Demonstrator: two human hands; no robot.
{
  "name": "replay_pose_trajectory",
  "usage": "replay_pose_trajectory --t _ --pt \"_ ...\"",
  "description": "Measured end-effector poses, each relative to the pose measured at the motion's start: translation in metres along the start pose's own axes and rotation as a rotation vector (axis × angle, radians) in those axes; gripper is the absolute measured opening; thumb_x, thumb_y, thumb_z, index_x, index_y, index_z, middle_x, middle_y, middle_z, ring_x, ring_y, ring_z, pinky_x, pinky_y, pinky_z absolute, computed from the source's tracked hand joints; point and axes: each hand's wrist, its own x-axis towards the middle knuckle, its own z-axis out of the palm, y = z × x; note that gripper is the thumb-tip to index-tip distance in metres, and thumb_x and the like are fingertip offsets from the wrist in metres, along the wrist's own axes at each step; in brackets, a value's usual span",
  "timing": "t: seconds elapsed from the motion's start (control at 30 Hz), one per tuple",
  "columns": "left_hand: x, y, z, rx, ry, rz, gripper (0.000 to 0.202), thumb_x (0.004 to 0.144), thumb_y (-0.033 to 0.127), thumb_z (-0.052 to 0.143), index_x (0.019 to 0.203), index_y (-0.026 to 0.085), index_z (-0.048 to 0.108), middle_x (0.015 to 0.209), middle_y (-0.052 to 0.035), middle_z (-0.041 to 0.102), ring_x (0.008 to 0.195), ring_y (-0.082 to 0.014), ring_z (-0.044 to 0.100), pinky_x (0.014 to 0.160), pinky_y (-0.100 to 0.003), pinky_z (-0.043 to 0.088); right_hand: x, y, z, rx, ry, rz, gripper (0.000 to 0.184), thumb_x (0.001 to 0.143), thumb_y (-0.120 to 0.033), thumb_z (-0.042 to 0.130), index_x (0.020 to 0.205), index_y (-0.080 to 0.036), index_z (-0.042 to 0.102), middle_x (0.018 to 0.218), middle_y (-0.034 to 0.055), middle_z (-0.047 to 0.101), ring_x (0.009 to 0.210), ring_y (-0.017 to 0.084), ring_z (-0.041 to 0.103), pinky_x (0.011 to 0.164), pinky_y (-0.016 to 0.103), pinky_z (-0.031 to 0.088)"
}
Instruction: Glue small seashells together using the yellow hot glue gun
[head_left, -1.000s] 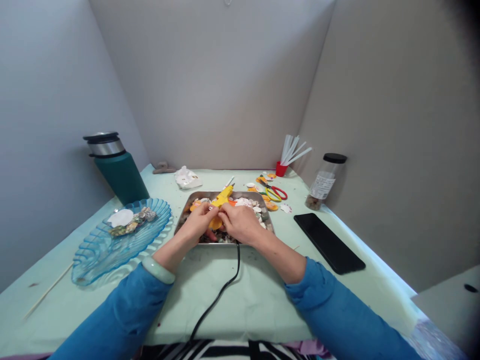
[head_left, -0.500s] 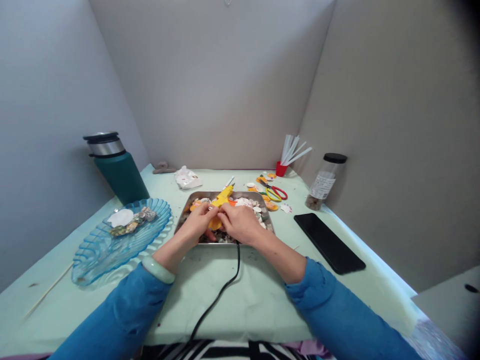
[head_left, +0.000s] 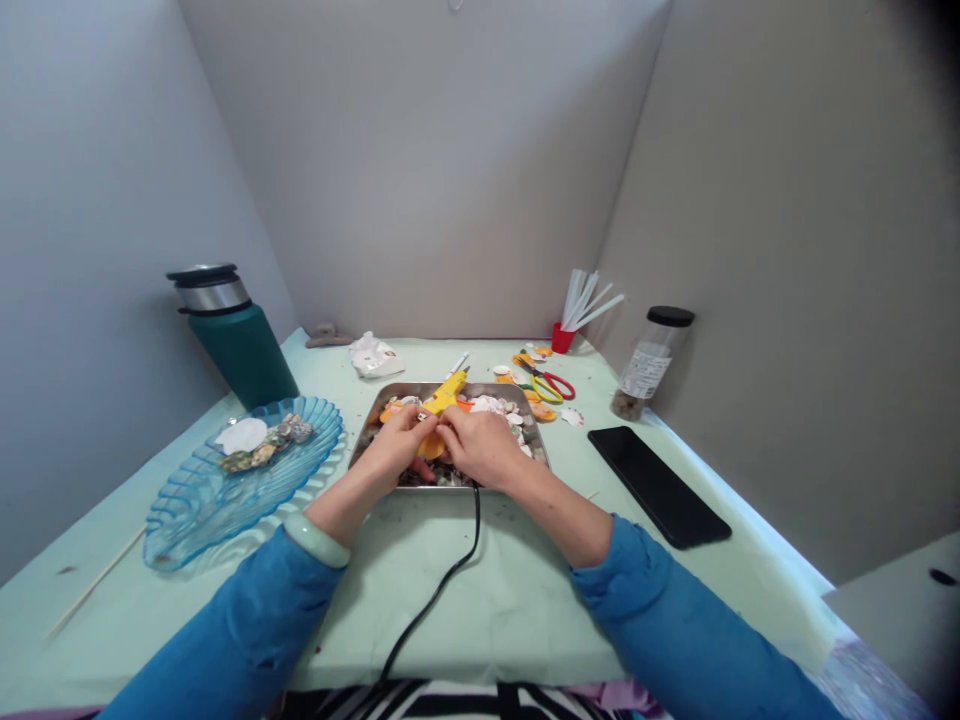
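Observation:
My left hand and my right hand meet over a metal tray of shells. Between them, thumbs and fingertips pinch a yellow-orange shell, partly covered by the fingers. Just beyond the fingertips lies a yellow glue gun, its rear part hidden by my hands. A black cord runs from the tray's near edge down toward me. Several white and orange shells lie in the tray around my hands.
At left, a blue glass dish holds shells, near a green bottle and a thin stick. To the right are scissors, a red cup of glue sticks, a lidded jar and a black phone. Crumpled white packaging lies behind.
Almost nothing differs. Both hands keep the same pinch on the shell, with at most a slight shift of the fingers.

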Motion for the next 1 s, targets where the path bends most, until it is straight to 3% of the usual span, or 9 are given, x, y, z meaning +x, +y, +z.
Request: replay_pose_trajectory --t 0.77,1.0 --pt "0.0011 -0.0008 -0.0008 -0.008 0.007 0.008 0.022 0.082 0.032 0.068 0.084 0.016 0.052 0.068 0.0024 0.056 0.046 -0.0117 0.059 0.030 -0.023 0.050 0.0007 0.0011 0.0004 -0.007 0.016 -0.018 0.032 0.101 -0.035 0.035 0.109 -0.018 0.061 0.095 0.0093 0.073 0.085 0.023 0.067 0.071 0.030 0.040" --pt "0.0026 -0.0016 -0.0013 0.023 0.005 -0.001 0.013 0.087 0.027 0.060 0.085 0.017 0.051 0.068 0.0021 0.057 0.045 -0.0121 0.058 0.030 -0.023 0.049 0.0001 0.0006 0.0003 -0.013 0.010 -0.015 0.032 0.101 -0.035 0.036 0.109 -0.017 0.062 0.095 0.0094 0.073 0.086 0.023 0.067 0.071 0.029 0.041"
